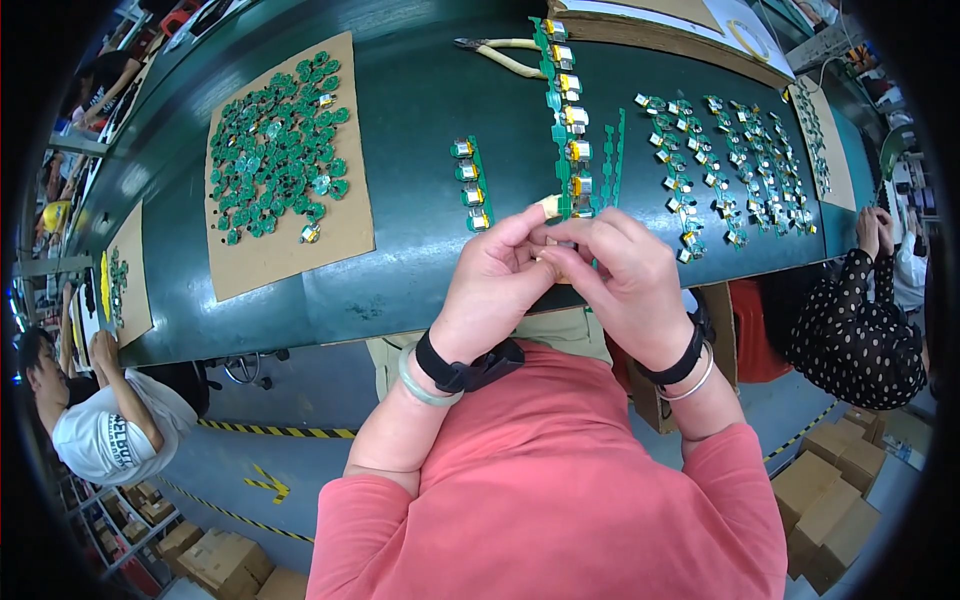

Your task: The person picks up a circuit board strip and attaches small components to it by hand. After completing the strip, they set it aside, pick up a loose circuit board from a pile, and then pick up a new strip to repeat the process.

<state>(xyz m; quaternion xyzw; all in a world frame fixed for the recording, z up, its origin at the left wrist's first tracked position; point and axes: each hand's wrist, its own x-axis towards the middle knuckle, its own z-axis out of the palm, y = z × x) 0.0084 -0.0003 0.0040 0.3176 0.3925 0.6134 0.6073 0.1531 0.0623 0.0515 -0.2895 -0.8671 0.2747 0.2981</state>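
Note:
A long green circuit board strip (557,100) with silver and yellow parts along it runs away from me across the table. Its near end passes under my fingertips. My left hand (500,265) is closed at that end, a pale yellowish cover on one fingertip against the strip. Pressed against it, my right hand (622,268) is closed in a pinch; what lies between its fingers is hidden. A shorter strip with similar parts (470,185) lies left of my hands. Bare green strips (615,160) lie just to the right.
Cardboard with a pile of small round green boards (228,270) lies at left. White-handled cutters (510,58) lie at the back. Rows of populated strips (730,170) fill the right side, before a raised wooden board (670,40). Co-workers sit at both ends of the green table (420,130).

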